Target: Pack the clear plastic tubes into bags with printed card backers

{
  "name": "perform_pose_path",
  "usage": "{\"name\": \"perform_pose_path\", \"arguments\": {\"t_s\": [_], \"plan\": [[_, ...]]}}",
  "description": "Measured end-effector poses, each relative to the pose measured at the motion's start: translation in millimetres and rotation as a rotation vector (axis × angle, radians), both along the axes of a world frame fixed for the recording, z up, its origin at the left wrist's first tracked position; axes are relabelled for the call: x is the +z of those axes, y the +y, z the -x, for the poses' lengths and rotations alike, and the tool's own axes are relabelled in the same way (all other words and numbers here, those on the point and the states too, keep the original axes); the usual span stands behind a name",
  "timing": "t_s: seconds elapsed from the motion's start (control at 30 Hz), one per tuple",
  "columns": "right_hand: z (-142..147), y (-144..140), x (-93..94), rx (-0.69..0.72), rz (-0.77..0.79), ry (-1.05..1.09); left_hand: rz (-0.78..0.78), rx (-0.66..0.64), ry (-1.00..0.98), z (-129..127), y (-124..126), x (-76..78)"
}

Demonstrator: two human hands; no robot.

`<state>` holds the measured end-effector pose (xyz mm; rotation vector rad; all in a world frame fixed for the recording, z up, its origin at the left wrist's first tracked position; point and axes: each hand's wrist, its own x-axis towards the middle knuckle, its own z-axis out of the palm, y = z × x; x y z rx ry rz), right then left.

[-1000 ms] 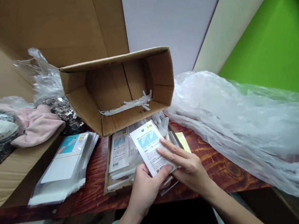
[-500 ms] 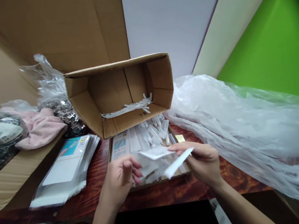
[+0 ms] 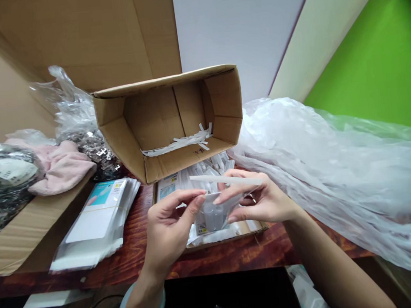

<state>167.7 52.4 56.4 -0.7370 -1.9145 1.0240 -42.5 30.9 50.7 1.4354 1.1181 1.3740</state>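
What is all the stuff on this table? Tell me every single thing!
Small clear packet: one, see-through with a white flap, held open between both hands.
Flat cardboard tray: one, brown, under the hands, holding more white packets.
Cardboard box: one, brown, tipped on its side behind the tray, white paper strips inside.
Stack of packets: one pile, clear and white with a blue card on top, left of the tray.
Big plastic sheet: one, cloudy clear, on the right.
Pink cloth: one, far left on cardboard.
Dark speckled bags: at least two, far left.
Table: one, reddish-brown wood.
Left hand: pinching the packet's left side; pale bangle on wrist.
Right hand: holding the packet's flap.
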Motion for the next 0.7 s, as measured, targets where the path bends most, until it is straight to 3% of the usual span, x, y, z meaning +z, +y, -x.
{"name": "perform_pose_path", "arguments": {"t_s": [0.17,0.33,0.47,0.53,0.63,0.7], "plan": [[0,12,17.4,0.087,-0.242,-0.249,-0.006,0.031,0.010,-2,1,8.4],[-1,18,28.9,0.209,-0.190,-0.361,0.045,0.008,-0.083,-2,8,8.3],[-1,16,23.5,0.219,-0.134,-0.297,0.082,-0.006,-0.129,-4,10,3.7],[3,9,18.0,0.083,-0.064,-0.159,0.081,0.017,-0.147,-5,7,2.4],[13,-5,11.0,-0.269,0.202,0.122,0.085,0.083,-0.178,-6,2,2.0],[19,-14,8.8,-0.409,0.344,0.232,0.104,0.108,-0.156,-6,-2,2.6]]}}
